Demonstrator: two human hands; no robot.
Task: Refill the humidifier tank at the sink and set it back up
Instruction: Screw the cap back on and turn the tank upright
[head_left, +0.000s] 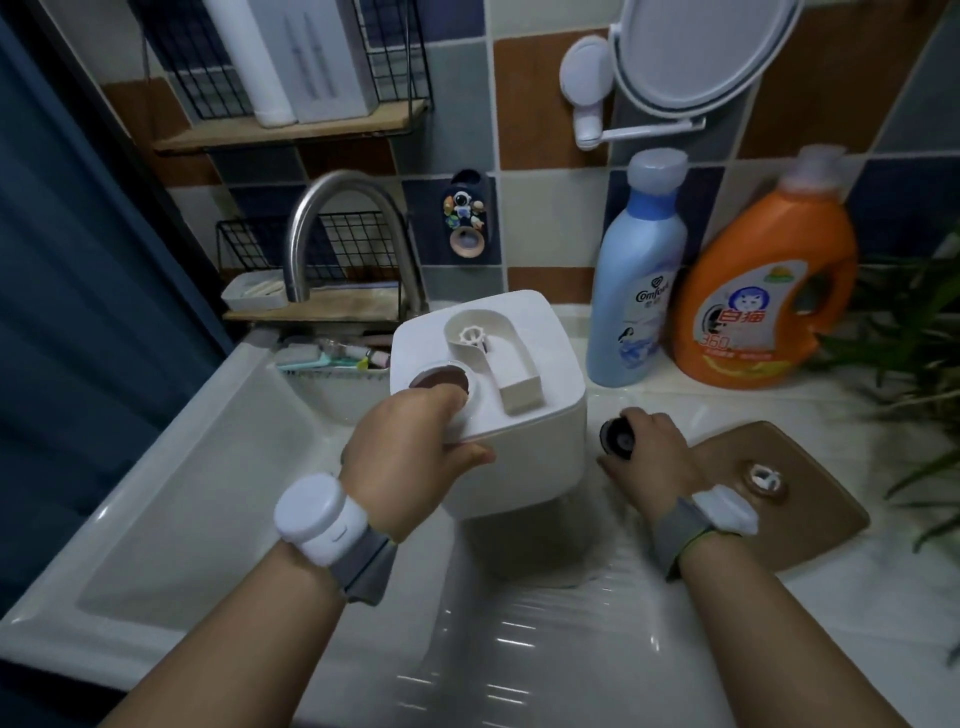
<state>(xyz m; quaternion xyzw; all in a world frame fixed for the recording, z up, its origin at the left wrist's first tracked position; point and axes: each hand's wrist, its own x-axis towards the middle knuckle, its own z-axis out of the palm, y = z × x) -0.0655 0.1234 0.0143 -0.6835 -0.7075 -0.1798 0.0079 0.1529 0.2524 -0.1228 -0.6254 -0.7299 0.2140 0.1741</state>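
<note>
The white humidifier tank (524, 415) stands upside down on the ribbed drainboard beside the sink basin (208, 467). Its round fill opening (440, 381) shows dark on the underside, uncapped. My left hand (415, 447) grips the tank's near left corner, thumb along the side. My right hand (649, 457) holds the dark round cap (618, 439) just right of the tank, above the counter. The brown humidifier lid (779, 493) lies flat on the counter to the right. The curved steel faucet (332, 228) stands behind the tank, over the basin.
A blue softener bottle (636, 280) and an orange detergent jug (763, 296) stand at the back right. Plant leaves (914, 332) reach in from the right. A wire shelf (322, 291) with a soap dish and a basket of small items (332, 358) sit behind the basin.
</note>
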